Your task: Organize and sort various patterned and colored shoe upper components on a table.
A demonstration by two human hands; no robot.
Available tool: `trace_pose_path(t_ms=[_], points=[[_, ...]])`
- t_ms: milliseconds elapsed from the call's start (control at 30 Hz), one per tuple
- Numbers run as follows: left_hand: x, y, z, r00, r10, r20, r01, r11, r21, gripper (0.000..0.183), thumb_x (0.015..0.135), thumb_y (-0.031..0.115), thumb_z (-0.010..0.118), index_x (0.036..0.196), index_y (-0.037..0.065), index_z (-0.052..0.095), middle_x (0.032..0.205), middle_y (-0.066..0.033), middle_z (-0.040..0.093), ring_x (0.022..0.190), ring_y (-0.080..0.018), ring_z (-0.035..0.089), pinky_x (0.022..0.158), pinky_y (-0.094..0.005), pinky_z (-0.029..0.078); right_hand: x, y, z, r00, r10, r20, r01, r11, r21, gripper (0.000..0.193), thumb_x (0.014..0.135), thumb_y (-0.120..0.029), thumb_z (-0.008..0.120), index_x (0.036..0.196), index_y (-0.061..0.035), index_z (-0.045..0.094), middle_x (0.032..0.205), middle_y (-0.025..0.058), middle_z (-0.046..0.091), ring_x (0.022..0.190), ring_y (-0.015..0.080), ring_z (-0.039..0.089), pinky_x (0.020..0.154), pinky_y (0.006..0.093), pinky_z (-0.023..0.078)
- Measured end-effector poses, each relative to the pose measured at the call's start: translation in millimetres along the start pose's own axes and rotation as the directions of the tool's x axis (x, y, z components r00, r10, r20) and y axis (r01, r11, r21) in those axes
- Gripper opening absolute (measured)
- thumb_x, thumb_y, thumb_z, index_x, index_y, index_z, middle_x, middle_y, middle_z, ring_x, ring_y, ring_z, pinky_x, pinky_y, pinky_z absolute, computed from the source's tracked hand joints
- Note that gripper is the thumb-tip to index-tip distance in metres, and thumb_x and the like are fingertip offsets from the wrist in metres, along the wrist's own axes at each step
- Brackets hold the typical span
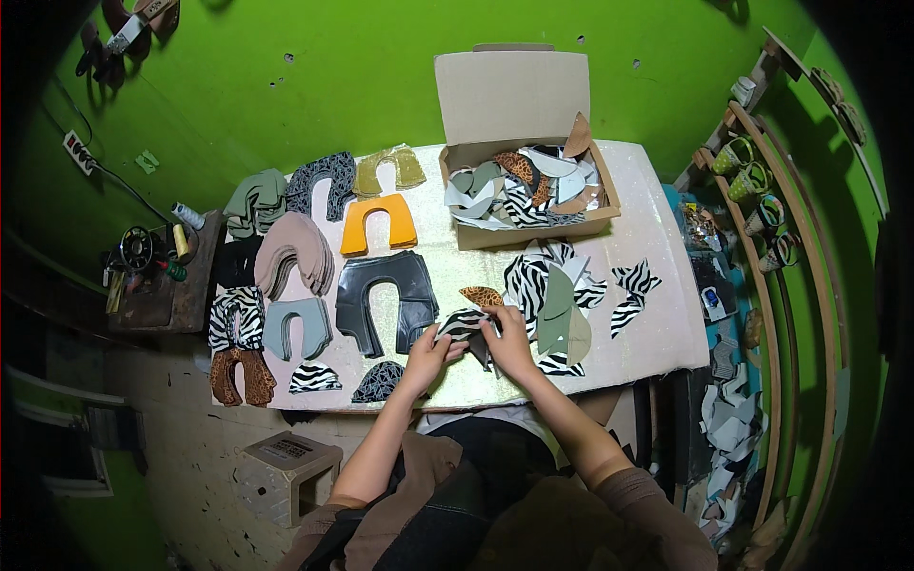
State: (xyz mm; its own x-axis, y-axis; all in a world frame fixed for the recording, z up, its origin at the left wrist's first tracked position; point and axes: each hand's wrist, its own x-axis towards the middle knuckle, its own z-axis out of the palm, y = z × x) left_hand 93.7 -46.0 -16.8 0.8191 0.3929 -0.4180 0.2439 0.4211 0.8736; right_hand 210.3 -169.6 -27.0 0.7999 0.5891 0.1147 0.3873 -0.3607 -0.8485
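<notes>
Both my hands hold a zebra-print cut piece point(463, 324) just above the near part of the table. My left hand point(431, 359) pinches its left end, and my right hand point(509, 343) grips its right side. A dark grey piece shows beneath it, partly hidden by my fingers. Behind my hands lies a leopard-print piece point(481, 296). To the right is a loose heap of zebra-print, green point(556, 309) and beige pieces. Left of my left hand sits a stack of black U-shaped pieces point(354, 303); nearer me are a dark patterned half-round piece point(379, 380) and a zebra-print one point(314, 378).
An open cardboard box point(533, 235) full of mixed scraps stands at the back. Stacked U-shaped pieces in orange point(353, 231), pink point(286, 249) and other colours cover the table's left. A stool point(284, 463) stands below left; a wooden rack point(762, 314) holds sandals at right.
</notes>
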Motion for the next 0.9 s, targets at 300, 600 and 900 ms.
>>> trace_pose_path(t_ms=[300,600,900], points=[[1,7,-1,1.0,-0.02,-0.021,0.018,0.997,-0.072,0.029,0.095,0.007,0.037,0.122,-0.004,0.04,0.112,-0.0153,0.056,0.1,-0.0229,0.061,0.08,-0.0253,0.052,38,34,-39,0.99,0.097,-0.102,-0.135,0.856,-0.498,0.058,0.074,-0.024,0.069,0.122,-0.0031,0.046,0.114,0.0211,0.045,0.106,0.0367,0.044,0.088,0.0422,0.041],[0,12,3,0.994,-0.101,0.045,0.107,0.982,-0.158,0.027,0.095,0.007,0.038,0.12,-0.003,0.042,0.113,-0.0151,0.056,0.101,-0.023,0.061,0.081,-0.0269,0.052,49,49,-52,0.996,0.083,0.015,-0.074,0.942,-0.329,0.046,0.073,-0.013,0.066,0.117,-0.0084,0.052,0.109,0.0171,0.049,0.103,0.0358,0.048,0.09,0.0421,0.04],[-17,0,7,0.993,-0.121,0.003,0.118,0.96,-0.255,0.029,0.094,0.005,0.036,0.121,-0.004,0.04,0.113,-0.0181,0.056,0.102,-0.0244,0.06,0.084,-0.0298,0.051,18,15,-55,0.948,-0.275,-0.159,0.218,0.927,-0.305,0.02,0.078,0.0,0.053,0.096,-0.0037,0.061,0.09,0.0123,0.057,0.09,0.0315,0.054,0.079,0.0394,0.043]])
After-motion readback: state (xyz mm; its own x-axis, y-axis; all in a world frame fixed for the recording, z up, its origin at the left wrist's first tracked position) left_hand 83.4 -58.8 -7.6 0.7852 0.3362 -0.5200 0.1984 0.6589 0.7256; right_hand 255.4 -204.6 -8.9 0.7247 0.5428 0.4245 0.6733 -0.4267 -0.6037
